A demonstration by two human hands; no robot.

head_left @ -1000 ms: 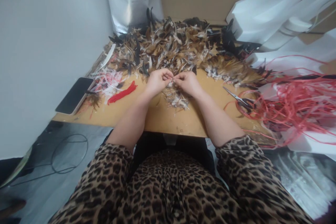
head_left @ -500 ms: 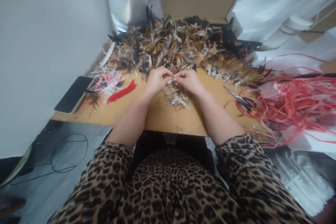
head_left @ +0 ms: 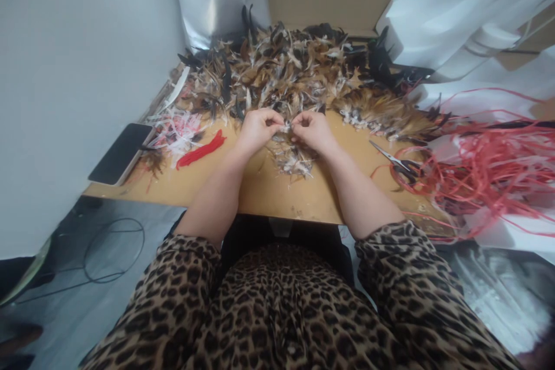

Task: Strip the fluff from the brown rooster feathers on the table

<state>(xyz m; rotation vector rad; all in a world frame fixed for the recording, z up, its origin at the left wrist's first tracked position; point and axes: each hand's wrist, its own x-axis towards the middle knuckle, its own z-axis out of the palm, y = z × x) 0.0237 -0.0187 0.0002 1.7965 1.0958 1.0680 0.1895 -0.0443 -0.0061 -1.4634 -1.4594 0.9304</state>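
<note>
My left hand (head_left: 260,129) is pinched at the fingertips, at the near edge of a big pile of brown, black and white feathers (head_left: 286,66). Facing it, my right hand (head_left: 314,129) pinches too, a small gap between the two. Pale feather ends show between my fingertips, but what exactly each hand grips is too small to make out. Just below my hands lies a small heap of short whitish feather bits (head_left: 292,162). A fanned bundle of golden-brown feathers (head_left: 385,113) rests to the right of my right hand.
On the left are a phone (head_left: 121,153), a red thread bundle (head_left: 200,150) and pink-white strips (head_left: 180,130). Scissors (head_left: 403,166) lie on the right beside tangled red ribbon (head_left: 498,170). A silver bag (head_left: 221,6) stands behind; the wooden table (head_left: 290,205) ends near my lap.
My fingertips were touching and have moved slightly apart, the right hand going a little to the right. The view has shifted very slightly.
</note>
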